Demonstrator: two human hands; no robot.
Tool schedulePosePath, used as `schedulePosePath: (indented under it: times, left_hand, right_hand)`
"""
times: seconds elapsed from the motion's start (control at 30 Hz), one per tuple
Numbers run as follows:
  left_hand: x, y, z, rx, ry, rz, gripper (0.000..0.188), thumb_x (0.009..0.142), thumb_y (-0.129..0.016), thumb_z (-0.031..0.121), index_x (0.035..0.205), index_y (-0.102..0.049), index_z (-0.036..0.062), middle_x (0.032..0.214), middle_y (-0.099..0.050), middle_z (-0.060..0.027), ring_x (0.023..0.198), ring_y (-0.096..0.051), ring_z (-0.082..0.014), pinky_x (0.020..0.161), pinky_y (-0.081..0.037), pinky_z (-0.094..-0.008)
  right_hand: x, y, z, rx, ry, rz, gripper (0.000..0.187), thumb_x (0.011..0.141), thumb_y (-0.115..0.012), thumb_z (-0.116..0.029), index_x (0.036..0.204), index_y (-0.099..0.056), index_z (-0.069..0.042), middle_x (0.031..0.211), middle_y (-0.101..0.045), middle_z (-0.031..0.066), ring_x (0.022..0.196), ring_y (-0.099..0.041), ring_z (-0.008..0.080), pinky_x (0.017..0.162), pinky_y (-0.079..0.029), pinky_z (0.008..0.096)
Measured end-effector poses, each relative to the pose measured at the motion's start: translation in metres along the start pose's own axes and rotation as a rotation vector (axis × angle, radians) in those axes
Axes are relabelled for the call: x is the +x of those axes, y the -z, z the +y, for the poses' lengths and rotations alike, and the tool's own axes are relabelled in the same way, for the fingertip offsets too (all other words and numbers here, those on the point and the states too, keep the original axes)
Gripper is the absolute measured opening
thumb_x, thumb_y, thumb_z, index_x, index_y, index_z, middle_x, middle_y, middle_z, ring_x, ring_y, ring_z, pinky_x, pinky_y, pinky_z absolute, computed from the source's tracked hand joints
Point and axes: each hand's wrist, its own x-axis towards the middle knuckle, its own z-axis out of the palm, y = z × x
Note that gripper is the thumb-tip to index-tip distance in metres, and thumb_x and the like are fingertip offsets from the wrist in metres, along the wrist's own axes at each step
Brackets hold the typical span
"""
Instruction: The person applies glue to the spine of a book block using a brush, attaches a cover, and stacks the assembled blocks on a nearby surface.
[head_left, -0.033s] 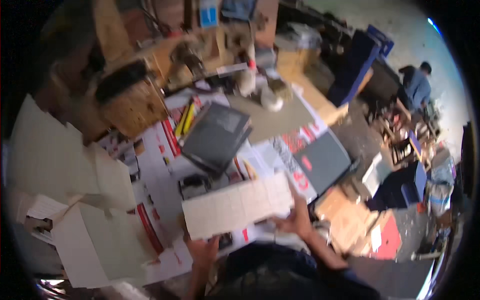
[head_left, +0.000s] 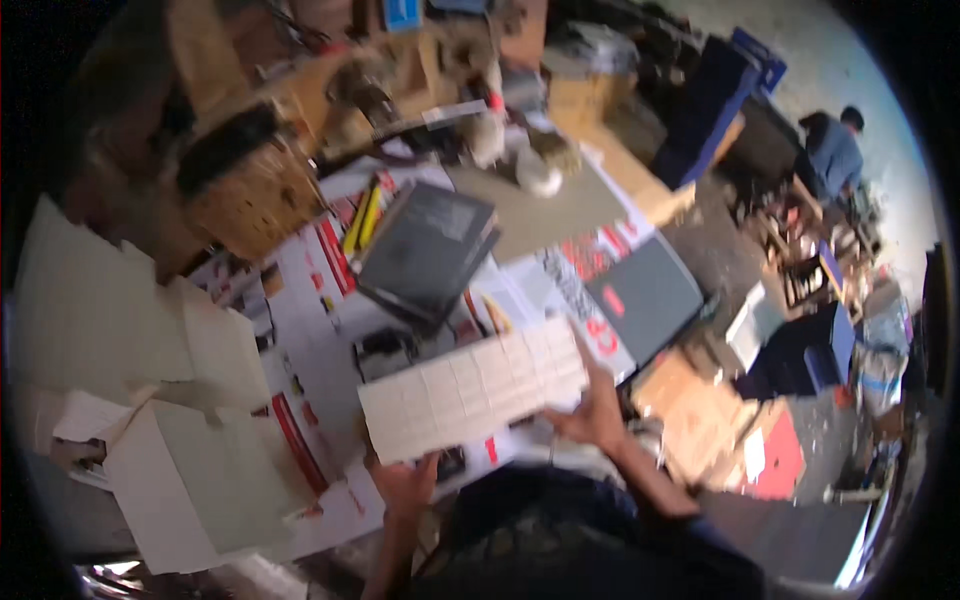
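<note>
Between my two hands is a long off-white block that looks like a stack of bound pages (head_left: 475,390), its upper face crossed by several thin lines. My left hand (head_left: 405,482) grips its near left corner, fingers partly hidden beneath it. Around the right end my right hand (head_left: 595,415) is closed, thumb at the near edge. The block is raised in front of me, over the table. Beyond it lie dark hardcover books (head_left: 430,250), stacked, with yellow-and-black strips (head_left: 364,217) at their left. A flat dark grey cover (head_left: 648,298) rests to the right.
Printed sheets (head_left: 310,370) cover the table. Large stacks of off-white paper (head_left: 215,480) stand at the left. A worn wooden block (head_left: 255,205) and a white round container (head_left: 538,175) are at the back. Far right, another person (head_left: 835,160) bends beside piled items.
The whole scene sits slightly higher in the picture. The lines on the block show more sharply. Both hands keep their hold.
</note>
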Motion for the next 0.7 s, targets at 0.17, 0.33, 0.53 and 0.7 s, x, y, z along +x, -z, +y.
schedulePosePath:
  times: [0.17,0.33,0.53,0.7]
  left_hand:
    - [0.054,0.052,0.071,-0.189,-0.399,-0.070,0.131,0.062,-0.088,0.057,0.153,-0.018,-0.0051,0.153,-0.031,-0.0265,0.141,-0.034,-0.0373,0.117,-0.025,-0.0490]
    - [0.081,0.036,0.148,0.623,-0.462,-0.492,0.140,0.054,-0.086,0.064,0.153,-0.015,-0.0052,0.152,-0.030,-0.0276,0.146,-0.024,-0.0429,0.121,-0.013,-0.0542]
    - [0.074,0.024,0.130,0.772,-0.444,-0.386,0.097,0.063,-0.091,0.027,0.138,-0.038,-0.0013,0.131,-0.046,-0.0205,0.128,-0.041,-0.0361,0.110,-0.031,-0.0514]
    - [0.073,0.021,0.131,0.642,-0.401,-0.341,0.095,0.060,-0.093,0.030,0.135,-0.042,0.0016,0.130,-0.046,-0.0210,0.125,-0.044,-0.0398,0.105,-0.038,-0.0516]
  right_hand:
    - [0.010,0.002,-0.015,0.051,-0.096,-0.009,0.103,0.062,-0.091,-0.012,0.147,-0.035,0.006,0.136,-0.057,0.0236,0.130,-0.054,0.0279,0.109,-0.040,0.0363]
    - [0.009,0.009,-0.022,0.051,-0.130,-0.013,0.109,0.059,-0.094,-0.020,0.147,-0.035,0.005,0.141,-0.053,0.0229,0.133,-0.050,0.0305,0.112,-0.037,0.0390]
    - [0.040,0.043,-0.067,-0.435,0.201,-0.169,0.122,0.061,-0.087,-0.054,0.153,-0.025,-0.003,0.157,-0.028,0.0238,0.147,-0.025,0.0387,0.121,-0.023,0.0516]
    - [0.056,0.025,-0.058,-0.620,0.399,-0.185,0.095,0.059,-0.088,-0.054,0.131,-0.054,-0.003,0.125,-0.058,0.0160,0.121,-0.056,0.0372,0.105,-0.043,0.0507]
